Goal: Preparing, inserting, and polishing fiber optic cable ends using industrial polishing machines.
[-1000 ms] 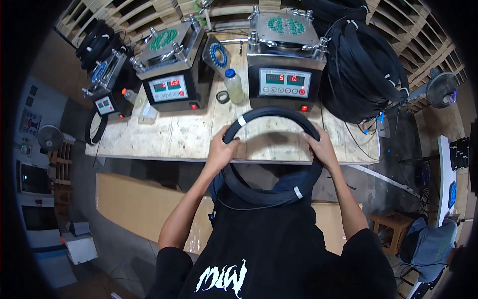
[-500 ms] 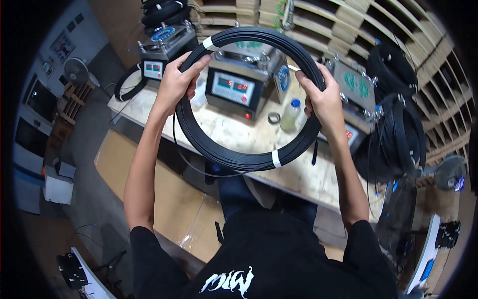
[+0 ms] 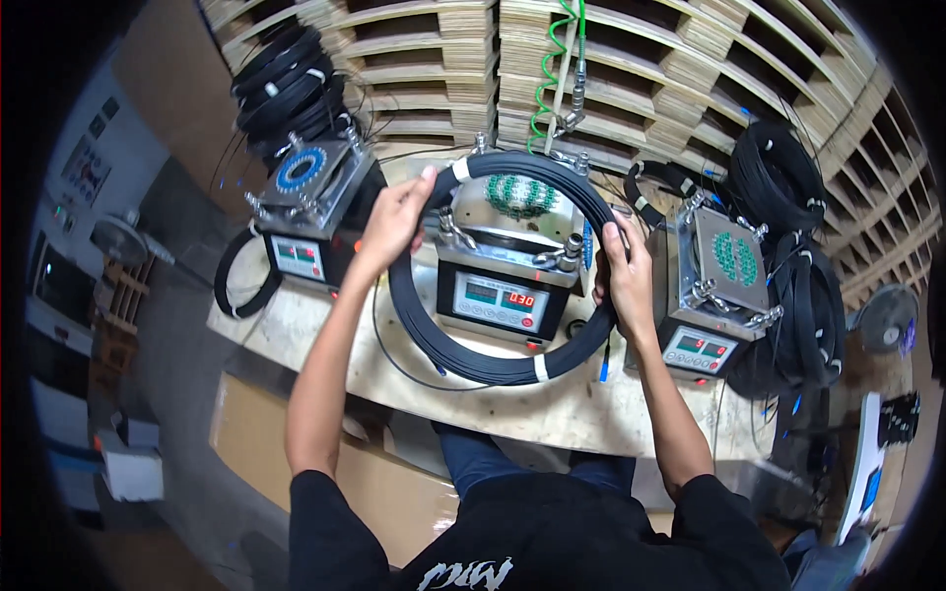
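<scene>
A ring-shaped coil of black cable [image 3: 475, 369], bound with white tape bands, is held up between my hands over the workbench. My left hand [image 3: 396, 219] is closed round its upper left side, thumb along the top. On the opposite side my right hand [image 3: 628, 281] grips the coil, fingers partly hidden behind it. A loose strand of cable hangs below the coil's lower left. Through and behind the ring shows the middle test box [image 3: 496, 302], with a lit display, metal clasps and a metal top bearing a green ring pattern.
Similar boxes stand left [image 3: 297, 258] and right [image 3: 699, 348] on the wooden bench [image 3: 394, 389]. Stacked cable coils [image 3: 286, 94] are at the back left, more coils [image 3: 778, 177] at the right. Pallets [image 3: 641, 74] rise behind; a green spiral hose [image 3: 542, 94] hangs there.
The view has tilted up, showing more of the bench's back and the pallets. Both hands have carried the coil lower in the picture relative to the middle box, still gripping it.
</scene>
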{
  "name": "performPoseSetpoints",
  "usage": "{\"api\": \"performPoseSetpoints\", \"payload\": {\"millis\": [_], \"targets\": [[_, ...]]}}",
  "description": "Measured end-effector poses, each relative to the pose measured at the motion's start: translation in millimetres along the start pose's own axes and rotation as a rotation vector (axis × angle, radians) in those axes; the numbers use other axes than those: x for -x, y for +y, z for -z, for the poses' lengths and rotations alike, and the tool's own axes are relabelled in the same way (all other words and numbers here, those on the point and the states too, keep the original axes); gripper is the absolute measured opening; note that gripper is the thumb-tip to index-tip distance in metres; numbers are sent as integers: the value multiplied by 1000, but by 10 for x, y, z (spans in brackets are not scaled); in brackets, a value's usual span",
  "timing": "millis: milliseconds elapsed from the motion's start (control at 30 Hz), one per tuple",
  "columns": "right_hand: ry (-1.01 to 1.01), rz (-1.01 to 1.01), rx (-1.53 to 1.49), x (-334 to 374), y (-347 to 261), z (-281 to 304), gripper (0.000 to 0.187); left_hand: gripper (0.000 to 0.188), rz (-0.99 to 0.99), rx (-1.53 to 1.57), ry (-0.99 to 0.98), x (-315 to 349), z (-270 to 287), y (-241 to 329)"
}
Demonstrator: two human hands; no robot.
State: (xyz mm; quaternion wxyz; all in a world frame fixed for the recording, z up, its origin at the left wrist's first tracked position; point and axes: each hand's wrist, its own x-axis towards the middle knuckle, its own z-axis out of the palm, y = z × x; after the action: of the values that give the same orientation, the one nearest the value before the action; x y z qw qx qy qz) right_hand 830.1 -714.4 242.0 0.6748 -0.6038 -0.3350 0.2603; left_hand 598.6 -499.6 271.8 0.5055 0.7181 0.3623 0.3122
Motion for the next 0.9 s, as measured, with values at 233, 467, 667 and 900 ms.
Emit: {"api": "performPoseSetpoints", "payload": {"millis": [233,467,667,900], "targets": [[100,-65,10,141,229,-54,54,49,-67,64,-117,-213,-54,-332],[186,-13,13,215,409,-181,53,50,-224,-127,-45,-346,-25,-535],[192,174,144,66,780,-70,52,54,-381,-216,-60,-464,-58,-642],[149,111,101,24,884,-30,53,64,-460,-118,-128,-481,65,-934]]}}
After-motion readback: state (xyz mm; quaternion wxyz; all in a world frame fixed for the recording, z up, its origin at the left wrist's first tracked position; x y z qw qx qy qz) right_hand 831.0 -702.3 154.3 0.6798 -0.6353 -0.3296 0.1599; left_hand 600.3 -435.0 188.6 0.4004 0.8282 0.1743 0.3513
